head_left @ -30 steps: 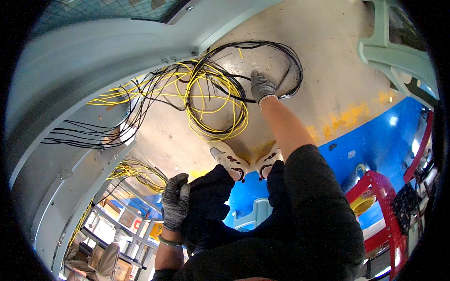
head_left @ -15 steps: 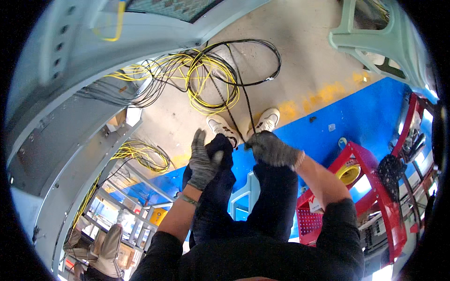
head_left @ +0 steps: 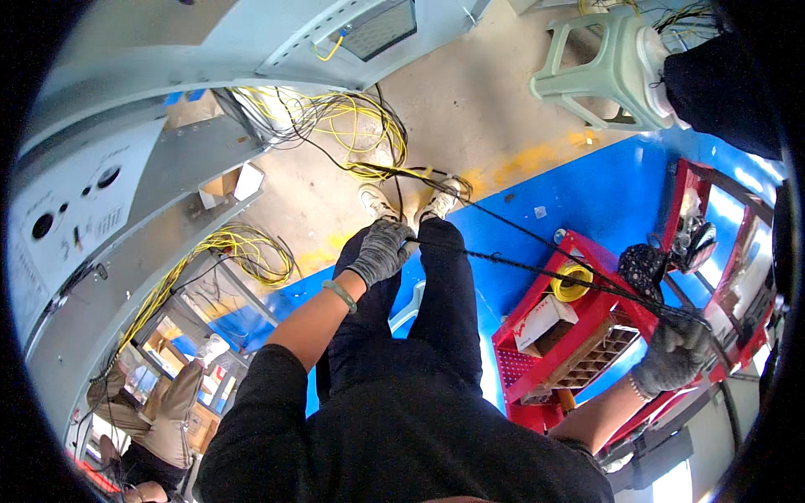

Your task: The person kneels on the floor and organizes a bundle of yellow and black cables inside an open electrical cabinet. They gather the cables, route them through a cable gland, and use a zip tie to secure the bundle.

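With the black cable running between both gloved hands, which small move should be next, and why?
Perhaps the left hand should slide along the black cable toward the cable pile, since the right hand holds it far out and the stretch between them looks nearly straight.

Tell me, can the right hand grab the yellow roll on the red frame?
Probably not right now: the right hand appears closed on the black cable, whose strands cross in front of the yellow roll in this view. Otherwise the red frame looks open there.
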The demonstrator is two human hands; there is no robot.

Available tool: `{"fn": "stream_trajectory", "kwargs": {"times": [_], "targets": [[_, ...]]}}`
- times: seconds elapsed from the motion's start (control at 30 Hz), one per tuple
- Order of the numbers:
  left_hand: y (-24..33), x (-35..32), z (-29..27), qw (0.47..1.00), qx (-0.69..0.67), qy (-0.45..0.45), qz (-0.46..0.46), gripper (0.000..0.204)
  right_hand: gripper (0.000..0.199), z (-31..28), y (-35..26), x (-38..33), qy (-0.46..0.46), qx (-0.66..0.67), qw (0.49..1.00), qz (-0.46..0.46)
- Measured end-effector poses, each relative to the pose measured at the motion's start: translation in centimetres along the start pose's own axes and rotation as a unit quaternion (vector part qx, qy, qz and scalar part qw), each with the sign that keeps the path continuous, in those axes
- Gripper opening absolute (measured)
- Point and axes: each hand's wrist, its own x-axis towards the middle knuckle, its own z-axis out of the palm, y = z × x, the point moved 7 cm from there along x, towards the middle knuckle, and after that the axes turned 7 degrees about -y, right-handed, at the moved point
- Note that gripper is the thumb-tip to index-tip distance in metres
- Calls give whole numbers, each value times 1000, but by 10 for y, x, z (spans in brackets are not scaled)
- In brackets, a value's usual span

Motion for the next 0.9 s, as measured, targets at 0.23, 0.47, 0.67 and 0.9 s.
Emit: {"fn": "stream_trajectory", "kwargs": {"times": [0.23, 0.47, 0.67, 0.9], "targets": [[124, -122, -26, 882, -384, -255, -94, 32, 13, -72, -69, 4, 205, -255, 944, -37], [274, -150, -155, 886, -383, -75, 251, 42, 34, -92, 150, -80, 170, -204, 936, 230], [286, -132, -186, 815, -568, 4, 118, 38, 58, 198, 165, -182, -255, -23, 923, 287], [283, -173, -111, 771, -547, -246, 213, 44, 43, 220, 57, -175, -67, 62, 984, 154]]}}
